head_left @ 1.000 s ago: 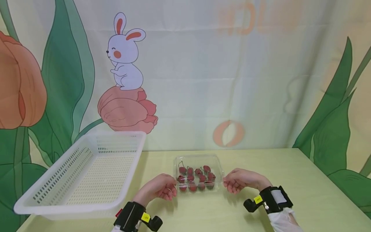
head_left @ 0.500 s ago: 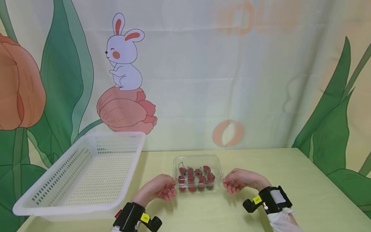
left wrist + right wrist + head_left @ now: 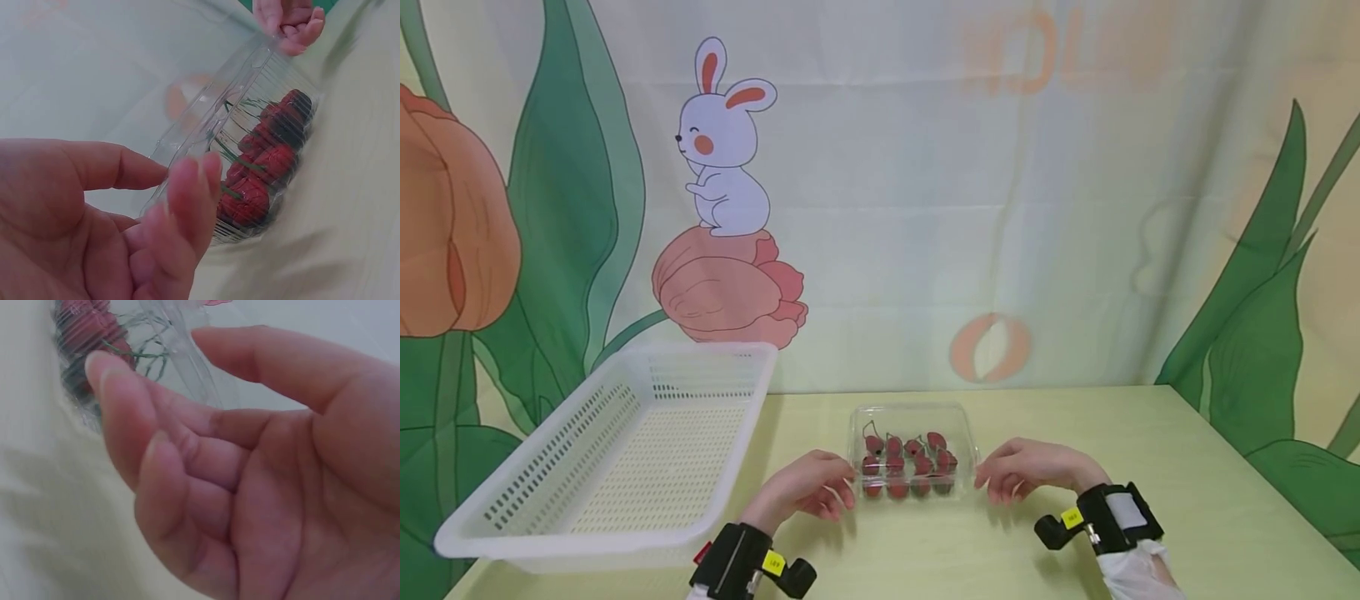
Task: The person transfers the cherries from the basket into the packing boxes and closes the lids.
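A clear plastic clamshell box (image 3: 913, 412) of red cherries (image 3: 894, 465) with thin green stems sits on the table, its lid down. At the box's left side is my left hand (image 3: 812, 485), thumb and fingers parted around the near left corner. My right hand (image 3: 1037, 467) is at the right side in the same way, its fingers loosely bent. The left wrist view shows the left thumb (image 3: 140, 170) by the box's rim; contact cannot be told. In the right wrist view, a gap separates the right thumb (image 3: 250, 350) from the fingers (image 3: 131, 425).
A large white perforated plastic basket (image 3: 715, 508) stands on the left of the pale yellow table (image 3: 1150, 467). Behind the table hangs a curtain (image 3: 880, 208) printed with a rabbit and tulips. A camera band (image 3: 1120, 517) is strapped round each wrist.
The fingers of both hands have loosened and parted slightly at the sides of the box. The box of cherries and the basket have stayed in place.
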A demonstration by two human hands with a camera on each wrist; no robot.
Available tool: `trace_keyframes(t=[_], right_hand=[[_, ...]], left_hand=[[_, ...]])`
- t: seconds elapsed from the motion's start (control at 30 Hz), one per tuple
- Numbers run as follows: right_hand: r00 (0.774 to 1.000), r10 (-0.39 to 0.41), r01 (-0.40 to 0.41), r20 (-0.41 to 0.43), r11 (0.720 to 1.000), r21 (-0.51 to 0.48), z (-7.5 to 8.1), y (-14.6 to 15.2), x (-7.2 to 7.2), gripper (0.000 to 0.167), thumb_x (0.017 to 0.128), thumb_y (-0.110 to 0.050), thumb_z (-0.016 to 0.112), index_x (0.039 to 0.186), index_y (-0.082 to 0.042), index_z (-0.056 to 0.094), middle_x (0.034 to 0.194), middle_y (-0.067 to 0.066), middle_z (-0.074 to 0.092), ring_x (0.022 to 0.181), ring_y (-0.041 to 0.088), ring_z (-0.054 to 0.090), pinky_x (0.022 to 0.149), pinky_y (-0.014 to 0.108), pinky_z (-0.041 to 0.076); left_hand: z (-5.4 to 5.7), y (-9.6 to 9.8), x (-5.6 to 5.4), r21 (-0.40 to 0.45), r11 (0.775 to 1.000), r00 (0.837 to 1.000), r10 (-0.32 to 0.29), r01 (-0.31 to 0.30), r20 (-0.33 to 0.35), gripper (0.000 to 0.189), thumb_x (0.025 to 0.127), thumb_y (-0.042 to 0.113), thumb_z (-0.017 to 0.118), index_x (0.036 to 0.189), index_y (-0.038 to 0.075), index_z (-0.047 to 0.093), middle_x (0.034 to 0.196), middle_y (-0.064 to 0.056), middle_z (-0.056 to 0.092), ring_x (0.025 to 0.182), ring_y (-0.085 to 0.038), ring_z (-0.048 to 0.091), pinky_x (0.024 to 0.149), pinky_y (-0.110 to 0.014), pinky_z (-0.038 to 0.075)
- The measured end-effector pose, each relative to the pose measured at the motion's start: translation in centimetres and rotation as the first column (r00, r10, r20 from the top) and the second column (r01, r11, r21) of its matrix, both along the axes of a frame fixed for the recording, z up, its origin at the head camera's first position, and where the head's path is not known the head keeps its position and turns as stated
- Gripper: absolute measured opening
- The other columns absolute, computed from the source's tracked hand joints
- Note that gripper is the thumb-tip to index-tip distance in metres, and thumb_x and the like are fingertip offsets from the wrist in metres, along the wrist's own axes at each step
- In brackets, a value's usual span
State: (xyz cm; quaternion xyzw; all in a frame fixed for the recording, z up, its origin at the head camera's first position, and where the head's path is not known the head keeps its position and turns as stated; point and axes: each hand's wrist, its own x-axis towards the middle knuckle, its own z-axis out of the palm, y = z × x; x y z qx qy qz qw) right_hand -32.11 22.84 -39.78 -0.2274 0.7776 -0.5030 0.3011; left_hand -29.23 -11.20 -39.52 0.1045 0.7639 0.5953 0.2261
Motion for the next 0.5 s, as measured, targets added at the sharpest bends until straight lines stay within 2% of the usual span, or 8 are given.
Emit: trace_keyframes(t=[0.13, 0.33, 0.43, 0.5], right_hand=[[0.999, -0.042, 0.042, -0.027, 0.999, 0.003, 0.2, 0.6, -0.1, 0.036, 0.091, -0.025, 0.051, 0.104, 0.007, 0.060, 0.078, 0.012, 0.062, 0.068, 0.018, 0.058, 0.057, 0.026, 0.048], [0.986, -0.156, 0.156, -0.056, 0.988, -0.007, 0.3, 1.2, -0.2, 0.041, 0.091, -0.030, 0.051, 0.104, 0.009, 0.058, 0.078, 0.011, 0.061, 0.066, 0.017, 0.058, 0.056, 0.026, 0.047], [0.969, -0.223, 0.226, -0.105, 0.974, 0.011, 0.3, 1.1, -0.3, 0.040, 0.091, -0.029, 0.052, 0.103, 0.009, 0.057, 0.077, 0.010, 0.061, 0.065, 0.018, 0.058, 0.057, 0.028, 0.048], [0.951, -0.274, 0.280, -0.144, 0.960, 0.019, 0.2, 0.8, -0.5, 0.039, 0.090, -0.028, 0.053, 0.102, 0.009, 0.057, 0.076, 0.010, 0.061, 0.065, 0.019, 0.058, 0.057, 0.029, 0.049]], left_hand=[[0.3, -0.3, 0.1, -0.034, 0.999, 1.000, 0.013, -0.014, -0.025, 0.029, 0.086, 0.016, 0.050, 0.103, -0.007, 0.053, 0.066, -0.009, 0.060, 0.044, -0.011, 0.051, 0.041, -0.019, 0.041], [0.8, -0.7, 0.1, -0.073, 0.995, 0.994, 0.061, -0.068, -0.091, 0.031, 0.088, 0.017, 0.050, 0.104, -0.009, 0.048, 0.069, -0.012, 0.062, 0.045, -0.013, 0.054, 0.042, -0.021, 0.043], [1.0, -0.5, 0.1, -0.133, 0.981, 0.979, 0.117, -0.139, -0.167, 0.024, 0.089, 0.016, 0.049, 0.096, -0.007, 0.048, 0.067, -0.012, 0.061, 0.045, -0.017, 0.055, 0.042, -0.023, 0.045], [1.2, -0.1, 0.2, -0.181, 0.963, 0.960, 0.154, -0.199, -0.235, 0.017, 0.088, 0.013, 0.049, 0.090, -0.004, 0.049, 0.066, -0.012, 0.060, 0.045, -0.019, 0.056, 0.043, -0.026, 0.046]])
